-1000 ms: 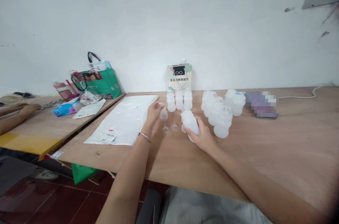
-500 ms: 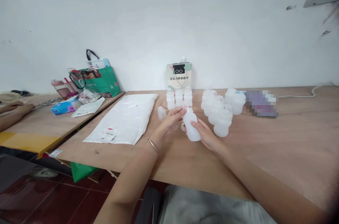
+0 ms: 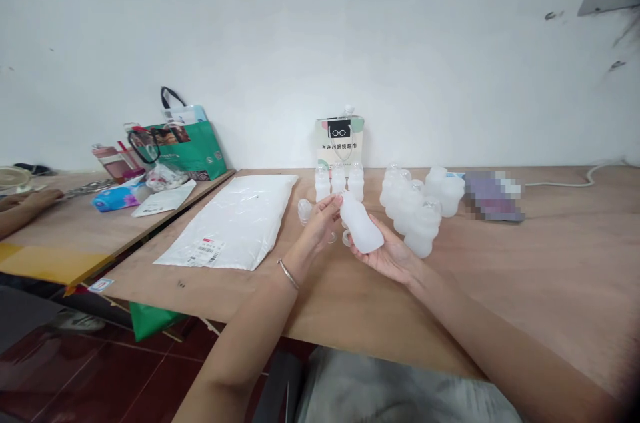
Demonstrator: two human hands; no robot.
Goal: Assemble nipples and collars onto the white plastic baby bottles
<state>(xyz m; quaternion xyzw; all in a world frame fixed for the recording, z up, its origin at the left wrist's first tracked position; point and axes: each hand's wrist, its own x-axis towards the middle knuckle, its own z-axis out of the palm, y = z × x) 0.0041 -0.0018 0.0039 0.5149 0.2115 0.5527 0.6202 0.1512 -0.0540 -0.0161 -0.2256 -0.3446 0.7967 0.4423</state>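
A frosted white plastic bottle (image 3: 362, 226) is held tilted above the table, its neck pointing up and to the left. My right hand (image 3: 394, 258) cradles the lower body from beneath and from the right. At the neck, the fingers of my left hand (image 3: 324, 218) are pinched; they partly hide the bottle's mouth. A clear dome cap (image 3: 305, 211) stands on the table just left of my left hand. Below the hands lie a small ring (image 3: 346, 238) and another clear ring (image 3: 332, 237). Behind the held bottle, three similar bottles (image 3: 339, 176) with clear tops stand in a row.
Several capped bottles (image 3: 419, 236) stand to the right, with more frosted bottles (image 3: 447, 191) behind. A paper bag (image 3: 327, 143) leans on the wall. Left lie a white mailer (image 3: 235, 216) and, on another table, a green bag (image 3: 205, 150) and a person's hand (image 3: 43, 200).
The bottle has tipped further left and risen slightly. My right hand has turned from gripping its side to supporting it from below; my left hand stays at the neck.
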